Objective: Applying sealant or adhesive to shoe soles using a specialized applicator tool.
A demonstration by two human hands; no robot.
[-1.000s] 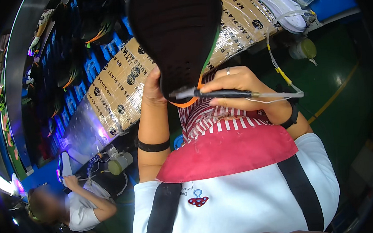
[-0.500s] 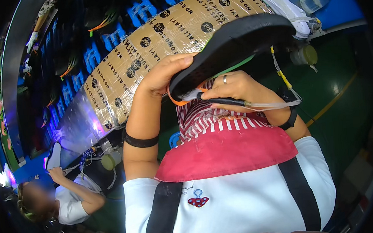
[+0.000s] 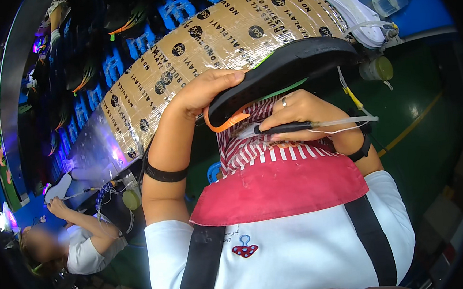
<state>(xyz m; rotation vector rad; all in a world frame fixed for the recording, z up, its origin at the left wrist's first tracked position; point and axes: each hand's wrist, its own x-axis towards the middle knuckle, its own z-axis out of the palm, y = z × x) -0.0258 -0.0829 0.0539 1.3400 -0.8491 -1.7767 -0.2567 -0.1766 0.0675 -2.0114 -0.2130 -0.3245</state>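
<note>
A black shoe [image 3: 290, 68] with green edging and an orange tab at its heel is in my left hand [image 3: 206, 92]. That hand's fingers close round the heel end, thumb on top. The toe points right and the broad black bottom tilts up. Below the shoe, my right hand [image 3: 310, 115] grips a brush [image 3: 284, 127] with a black handle, pale bristles and a thin clear tube running from its back end. The bristles are apart from the shoe, in front of my striped apron.
Ahead lies a wrapped cardboard surface [image 3: 147, 86]. A white sole [image 3: 354, 12], a clear bottle [image 3: 392, 1] and a lidded jar [image 3: 379, 69] are at right. Blue racks hold dark shoes at the far left. A co-worker at lower left holds a white sole [image 3: 58, 189].
The brush has come away from the shoe's heel and down toward my apron. The shoe's toe end has dropped a little. The co-worker's sole has turned.
</note>
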